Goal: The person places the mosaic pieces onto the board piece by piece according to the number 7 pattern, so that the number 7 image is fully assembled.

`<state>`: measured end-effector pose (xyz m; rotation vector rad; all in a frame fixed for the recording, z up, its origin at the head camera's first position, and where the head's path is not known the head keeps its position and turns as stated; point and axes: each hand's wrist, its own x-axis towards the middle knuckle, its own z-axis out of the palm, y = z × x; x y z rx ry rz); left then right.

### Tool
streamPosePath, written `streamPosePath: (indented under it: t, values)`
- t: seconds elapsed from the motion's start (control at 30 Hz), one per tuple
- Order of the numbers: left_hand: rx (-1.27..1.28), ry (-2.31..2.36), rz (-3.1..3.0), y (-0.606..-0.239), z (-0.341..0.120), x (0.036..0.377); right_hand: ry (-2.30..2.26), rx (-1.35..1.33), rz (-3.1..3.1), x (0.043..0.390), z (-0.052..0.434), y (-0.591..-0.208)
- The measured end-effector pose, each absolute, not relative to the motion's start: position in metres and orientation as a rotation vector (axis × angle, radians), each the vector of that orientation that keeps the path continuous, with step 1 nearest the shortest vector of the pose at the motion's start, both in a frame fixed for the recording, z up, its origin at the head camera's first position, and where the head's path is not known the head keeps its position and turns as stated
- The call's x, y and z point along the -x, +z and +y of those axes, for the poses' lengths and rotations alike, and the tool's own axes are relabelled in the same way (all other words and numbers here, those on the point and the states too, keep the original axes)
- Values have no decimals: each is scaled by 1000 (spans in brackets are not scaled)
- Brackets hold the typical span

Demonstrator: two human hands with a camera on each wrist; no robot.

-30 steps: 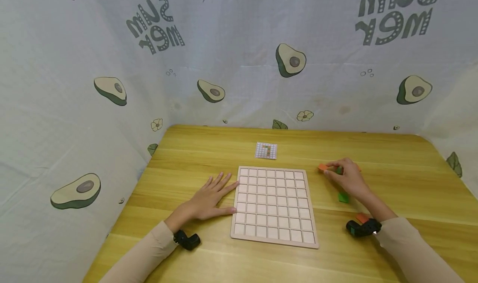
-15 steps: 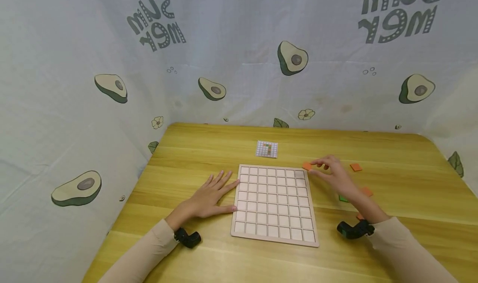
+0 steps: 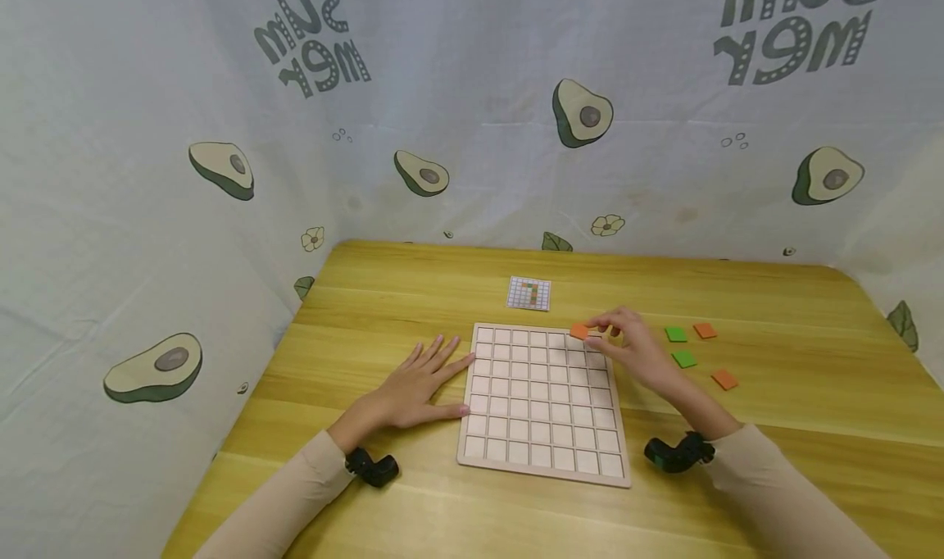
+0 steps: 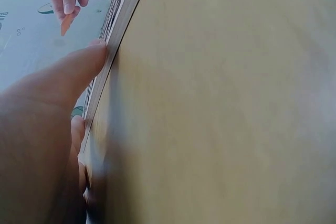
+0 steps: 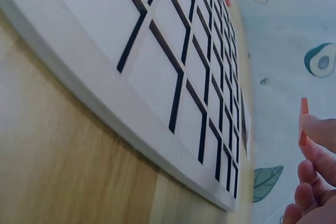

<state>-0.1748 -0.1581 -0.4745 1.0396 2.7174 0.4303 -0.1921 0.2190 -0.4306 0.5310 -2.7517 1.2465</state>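
An orange square tile (image 3: pixel 579 331) is pinched between thumb and fingers of my right hand (image 3: pixel 634 347), above the far right part of the grid board (image 3: pixel 549 482). In the right wrist view the orange tile (image 5: pixel 303 121) stands edge-on, raised off the board (image 5: pixel 105 106). My left hand (image 3: pixel 413 388) lies flat with fingers spread, its thumb and a fingertip against the board's left edge. The left wrist view shows the left thumb (image 4: pixel 79 69) touching the board's side. The board is pale wood with rows of square recesses.
Right of the board lie green tiles (image 3: pixel 676 334) (image 3: pixel 684 358) and orange tiles (image 3: pixel 705 330) (image 3: pixel 725 379). Behind the board is a small printed grid card (image 3: pixel 528 293) with coloured squares. A white avocado-print cloth (image 3: pixel 479 133) hangs behind the wooden table (image 3: pixel 413 510).
My right hand has carried the orange tile leftward from the loose tiles to over the board's far right part, uncovering the green and orange tiles. My left hand has stayed in place.
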Motion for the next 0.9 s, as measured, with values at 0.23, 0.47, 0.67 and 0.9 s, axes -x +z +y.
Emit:
streamPosePath:
  t: [0.23,0.47,0.67,0.9]
  values:
    - [-1039,416,2720,-475,-159,175,1337,-590,-2737,195,205,-437]
    - [-1035,409,2721,-475,-159,175,1344,-733,-2628,198,188,-446]
    - [-1034,410,2721,-474,-157,176,1432,-726,-2698,200,175,-449]
    - [-1040,410,2714,-473,-157,176,1527,-719,-2737,201,162,-453]
